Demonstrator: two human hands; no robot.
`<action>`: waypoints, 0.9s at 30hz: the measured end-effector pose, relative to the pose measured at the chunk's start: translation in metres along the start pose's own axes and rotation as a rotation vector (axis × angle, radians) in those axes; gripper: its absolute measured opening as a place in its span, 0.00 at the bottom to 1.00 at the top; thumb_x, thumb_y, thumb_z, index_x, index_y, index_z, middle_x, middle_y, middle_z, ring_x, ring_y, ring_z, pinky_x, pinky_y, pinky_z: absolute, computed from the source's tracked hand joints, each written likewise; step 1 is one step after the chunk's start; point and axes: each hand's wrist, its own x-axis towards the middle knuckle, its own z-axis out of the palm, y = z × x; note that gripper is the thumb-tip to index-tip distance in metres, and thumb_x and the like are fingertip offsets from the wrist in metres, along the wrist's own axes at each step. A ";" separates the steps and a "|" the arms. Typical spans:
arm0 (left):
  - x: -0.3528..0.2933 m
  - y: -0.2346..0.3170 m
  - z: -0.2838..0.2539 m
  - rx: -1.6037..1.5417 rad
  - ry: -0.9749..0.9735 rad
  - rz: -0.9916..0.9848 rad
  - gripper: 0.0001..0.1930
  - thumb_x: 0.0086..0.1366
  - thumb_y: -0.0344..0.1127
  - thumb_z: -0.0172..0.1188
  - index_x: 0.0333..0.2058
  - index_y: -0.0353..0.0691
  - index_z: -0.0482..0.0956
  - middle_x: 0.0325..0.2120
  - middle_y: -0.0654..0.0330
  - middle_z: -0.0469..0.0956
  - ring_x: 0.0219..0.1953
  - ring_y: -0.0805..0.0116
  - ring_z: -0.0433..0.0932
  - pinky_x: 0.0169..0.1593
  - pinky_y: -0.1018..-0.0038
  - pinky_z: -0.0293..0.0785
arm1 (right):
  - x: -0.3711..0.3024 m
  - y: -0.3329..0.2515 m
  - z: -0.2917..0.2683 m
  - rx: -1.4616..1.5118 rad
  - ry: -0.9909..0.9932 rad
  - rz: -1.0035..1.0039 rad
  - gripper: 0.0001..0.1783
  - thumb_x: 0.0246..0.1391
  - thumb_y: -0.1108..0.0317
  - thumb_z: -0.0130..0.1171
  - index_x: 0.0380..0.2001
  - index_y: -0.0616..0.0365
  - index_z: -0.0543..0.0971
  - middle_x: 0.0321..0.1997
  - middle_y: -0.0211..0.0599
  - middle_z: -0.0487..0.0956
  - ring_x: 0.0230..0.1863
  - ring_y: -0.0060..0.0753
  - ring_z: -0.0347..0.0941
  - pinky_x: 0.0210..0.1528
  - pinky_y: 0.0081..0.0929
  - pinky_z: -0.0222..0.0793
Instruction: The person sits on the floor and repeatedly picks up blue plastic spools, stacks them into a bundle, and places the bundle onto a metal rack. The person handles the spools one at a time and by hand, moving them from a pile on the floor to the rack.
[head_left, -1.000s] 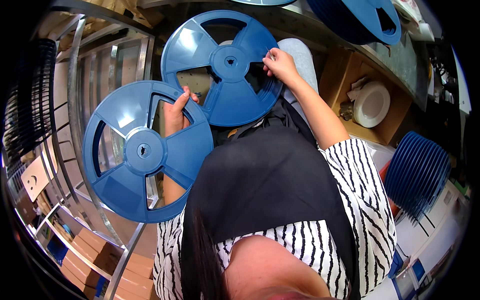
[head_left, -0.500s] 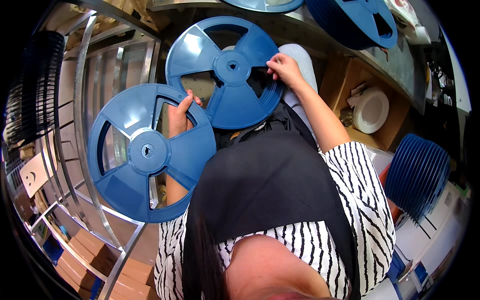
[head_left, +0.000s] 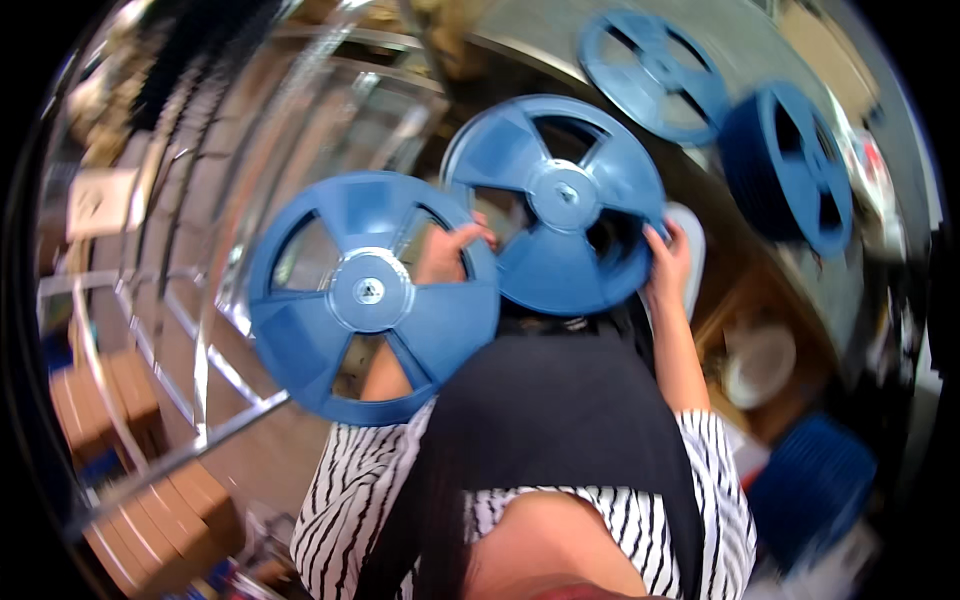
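A blue plastic reel point(head_left: 295, 345) with three wide openings hangs at the left, my left hand point(head_left: 447, 252) closed round its right rim with the fingers through an opening. Just right of it, above my lap, is a second blue reel point(head_left: 550, 262); another rim shows behind its edge, so it seems to be a stack. My right hand point(head_left: 672, 262) is closed on the right edge of this reel, thumb and fingertips at the rim. The two reels' rims meet or overlap beside my left fingers.
On the grey bench point(head_left: 790, 255) at the far right lie a single blue reel point(head_left: 625, 85) and a thick reel stack point(head_left: 752, 180). A cardboard box point(head_left: 795, 380) holds a white roll point(head_left: 757, 368). More reels point(head_left: 815, 480) stand lower right. Metal racks point(head_left: 345, 110) and brown cartons point(head_left: 165, 525) are left.
My view has turned, so both held reels appear farther right. My right hand has gone from a pinch beside the second reel to a hold on its rim. My left hand keeps its reel.
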 end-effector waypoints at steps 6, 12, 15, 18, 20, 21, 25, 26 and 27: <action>0.002 0.018 0.021 -0.019 -0.132 -0.038 0.16 0.57 0.32 0.59 0.44 0.34 0.71 0.33 0.55 0.76 0.37 0.66 0.77 0.43 0.71 0.75 | 0.004 -0.028 -0.008 0.378 0.046 -0.039 0.26 0.47 0.81 0.60 0.51 0.56 0.71 0.42 0.36 0.77 0.40 0.29 0.75 0.44 0.24 0.73; 0.005 0.027 0.033 -0.032 -0.149 -0.059 0.25 0.56 0.27 0.55 0.53 0.30 0.63 0.44 0.49 0.71 0.42 0.60 0.76 0.45 0.64 0.78 | -0.010 -0.105 0.011 0.434 -0.108 -0.203 0.27 0.47 0.81 0.59 0.52 0.52 0.71 0.47 0.39 0.78 0.44 0.32 0.78 0.30 0.13 0.74; 0.004 0.037 0.051 -0.059 -0.059 -0.079 0.26 0.56 0.24 0.51 0.55 0.30 0.60 0.45 0.49 0.71 0.42 0.58 0.76 0.43 0.64 0.80 | -0.045 -0.162 0.039 0.398 -0.232 -0.304 0.30 0.44 0.79 0.62 0.53 0.53 0.70 0.49 0.40 0.77 0.48 0.34 0.76 0.36 0.17 0.73; 0.004 0.037 0.058 -0.125 -0.139 -0.100 0.24 0.61 0.28 0.55 0.56 0.35 0.64 0.47 0.50 0.72 0.46 0.62 0.76 0.48 0.66 0.78 | -0.082 -0.201 0.063 0.302 -0.367 -0.454 0.32 0.43 0.77 0.64 0.55 0.55 0.67 0.51 0.42 0.75 0.54 0.35 0.71 0.51 0.25 0.68; -0.004 0.038 0.067 -0.181 -0.172 -0.128 0.25 0.62 0.30 0.55 0.59 0.38 0.62 0.48 0.49 0.72 0.46 0.62 0.77 0.48 0.67 0.78 | -0.108 -0.222 0.076 0.266 -0.474 -0.517 0.34 0.43 0.77 0.63 0.56 0.57 0.64 0.54 0.43 0.71 0.57 0.36 0.67 0.64 0.32 0.55; -0.003 0.038 0.071 -0.178 -0.191 -0.128 0.26 0.62 0.30 0.55 0.59 0.38 0.61 0.48 0.49 0.72 0.46 0.62 0.77 0.48 0.67 0.78 | -0.116 -0.229 0.081 0.236 -0.501 -0.580 0.34 0.44 0.78 0.62 0.56 0.58 0.64 0.56 0.42 0.69 0.55 0.34 0.68 0.62 0.32 0.58; -0.002 0.040 0.069 -0.135 -0.243 -0.107 0.26 0.63 0.30 0.55 0.59 0.39 0.61 0.48 0.49 0.72 0.46 0.63 0.77 0.48 0.67 0.78 | -0.149 -0.244 0.111 0.043 -0.753 -0.666 0.30 0.44 0.82 0.59 0.53 0.57 0.67 0.56 0.42 0.69 0.53 0.32 0.70 0.48 0.30 0.69; -0.002 0.039 0.067 -0.128 -0.250 -0.099 0.26 0.63 0.30 0.55 0.60 0.40 0.61 0.48 0.49 0.72 0.46 0.63 0.77 0.48 0.67 0.78 | -0.155 -0.242 0.116 -0.003 -0.811 -0.646 0.29 0.43 0.83 0.59 0.52 0.56 0.69 0.56 0.42 0.70 0.52 0.32 0.71 0.43 0.29 0.71; 0.001 0.040 0.071 -0.116 -0.270 -0.097 0.26 0.63 0.30 0.54 0.60 0.40 0.61 0.48 0.49 0.72 0.46 0.63 0.77 0.48 0.67 0.78 | -0.158 -0.237 0.122 -0.049 -0.842 -0.721 0.29 0.40 0.84 0.59 0.50 0.55 0.71 0.55 0.42 0.71 0.52 0.33 0.72 0.40 0.29 0.72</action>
